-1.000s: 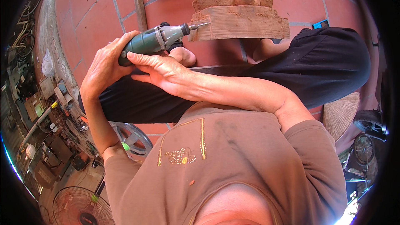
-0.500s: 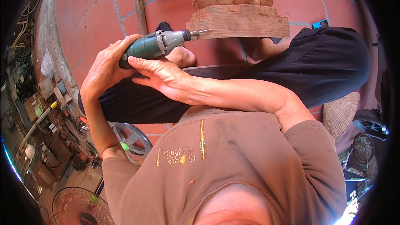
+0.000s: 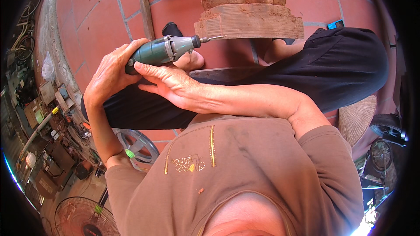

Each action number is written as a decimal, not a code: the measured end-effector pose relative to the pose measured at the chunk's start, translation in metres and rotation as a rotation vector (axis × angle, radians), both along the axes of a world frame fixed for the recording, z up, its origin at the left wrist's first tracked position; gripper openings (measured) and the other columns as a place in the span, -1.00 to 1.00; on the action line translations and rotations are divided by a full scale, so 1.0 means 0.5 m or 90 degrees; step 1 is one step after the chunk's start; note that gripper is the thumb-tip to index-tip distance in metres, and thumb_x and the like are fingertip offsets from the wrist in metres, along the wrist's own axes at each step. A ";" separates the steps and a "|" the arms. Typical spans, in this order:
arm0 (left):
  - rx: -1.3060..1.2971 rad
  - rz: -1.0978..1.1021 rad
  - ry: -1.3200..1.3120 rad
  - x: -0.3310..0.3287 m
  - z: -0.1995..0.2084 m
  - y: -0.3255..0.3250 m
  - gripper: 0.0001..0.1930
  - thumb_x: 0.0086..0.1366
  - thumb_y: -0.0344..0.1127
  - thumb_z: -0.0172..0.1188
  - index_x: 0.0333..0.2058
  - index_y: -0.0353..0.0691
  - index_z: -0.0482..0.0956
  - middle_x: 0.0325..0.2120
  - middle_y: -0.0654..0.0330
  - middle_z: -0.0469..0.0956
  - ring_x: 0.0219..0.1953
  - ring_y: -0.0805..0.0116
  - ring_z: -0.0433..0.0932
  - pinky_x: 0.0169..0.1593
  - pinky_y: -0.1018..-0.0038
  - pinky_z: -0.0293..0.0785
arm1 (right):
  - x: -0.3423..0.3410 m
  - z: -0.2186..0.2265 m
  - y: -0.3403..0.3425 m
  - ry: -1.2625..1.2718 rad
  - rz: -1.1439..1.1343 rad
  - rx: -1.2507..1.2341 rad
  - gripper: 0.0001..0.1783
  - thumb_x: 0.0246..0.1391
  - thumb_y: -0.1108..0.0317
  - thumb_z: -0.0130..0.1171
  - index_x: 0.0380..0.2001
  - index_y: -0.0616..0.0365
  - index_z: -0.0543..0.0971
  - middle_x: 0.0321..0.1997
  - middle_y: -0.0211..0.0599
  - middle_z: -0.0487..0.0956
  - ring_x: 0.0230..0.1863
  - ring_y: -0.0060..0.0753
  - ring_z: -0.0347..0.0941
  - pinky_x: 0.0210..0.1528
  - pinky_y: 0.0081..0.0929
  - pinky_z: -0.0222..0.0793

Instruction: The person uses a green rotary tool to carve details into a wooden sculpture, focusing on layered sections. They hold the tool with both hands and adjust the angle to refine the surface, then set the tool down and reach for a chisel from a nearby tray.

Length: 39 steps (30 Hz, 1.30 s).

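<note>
Tool: green-and-grey cylindrical rotary grinder (image 3: 153,52), seemed rigid, best held mid-barrel
Left hand (image 3: 109,71): grasped its rear
Right hand (image 3: 173,83): touched it, grip unclear

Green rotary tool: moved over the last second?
Yes. Against the wooden bar on the red floor, the green rotary tool has shifted slightly down the picture; more of the bar shows above it.

Brown shirt (image 3: 249,166), black trousers (image 3: 345,67)
</note>
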<state>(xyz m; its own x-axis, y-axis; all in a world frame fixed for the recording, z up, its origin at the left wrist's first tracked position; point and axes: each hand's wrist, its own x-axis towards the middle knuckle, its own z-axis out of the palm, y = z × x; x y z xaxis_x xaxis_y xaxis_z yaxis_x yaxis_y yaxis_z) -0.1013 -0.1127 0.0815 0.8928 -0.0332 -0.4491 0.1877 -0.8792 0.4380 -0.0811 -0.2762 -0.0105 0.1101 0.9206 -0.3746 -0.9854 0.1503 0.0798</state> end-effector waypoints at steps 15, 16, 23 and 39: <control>0.008 0.006 0.056 0.006 0.005 -0.002 -0.27 -0.13 -0.49 0.37 0.15 -0.18 0.47 -0.04 -0.02 0.59 0.03 -0.09 0.56 0.11 0.20 0.48 | -0.008 -0.001 -0.004 0.026 -0.006 0.012 -0.41 0.13 0.21 0.42 0.16 0.02 0.41 0.08 -0.50 0.54 0.31 -0.50 0.31 0.51 0.19 -0.16; 0.009 0.009 0.059 0.006 0.005 -0.002 -0.27 -0.14 -0.48 0.37 0.14 -0.18 0.47 -0.04 -0.02 0.59 0.03 -0.09 0.56 0.11 0.20 0.47 | -0.008 -0.001 -0.004 0.026 -0.006 0.013 -0.41 0.12 0.21 0.42 0.16 0.02 0.41 0.08 -0.50 0.55 0.31 -0.50 0.31 0.51 0.19 -0.16; -0.001 -0.008 -0.008 -0.001 0.000 0.002 -0.28 -0.11 -0.53 0.34 0.15 -0.14 0.44 -0.17 -0.02 0.58 -0.08 -0.09 0.57 0.01 0.18 0.49 | -0.007 0.000 0.000 0.024 -0.004 0.013 -0.44 0.13 0.23 0.41 0.15 0.02 0.43 0.07 -0.51 0.56 0.31 -0.51 0.32 0.51 0.19 -0.16; 0.026 0.011 -0.010 0.012 0.007 0.000 -0.31 -0.06 -0.49 0.35 0.14 -0.12 0.44 -0.17 -0.01 0.59 -0.08 -0.08 0.57 0.00 0.17 0.50 | 0.013 -0.009 0.016 0.011 0.002 0.025 -0.54 0.19 0.21 0.36 0.11 -0.01 0.48 0.07 -0.54 0.58 0.32 -0.49 0.31 0.49 0.15 -0.11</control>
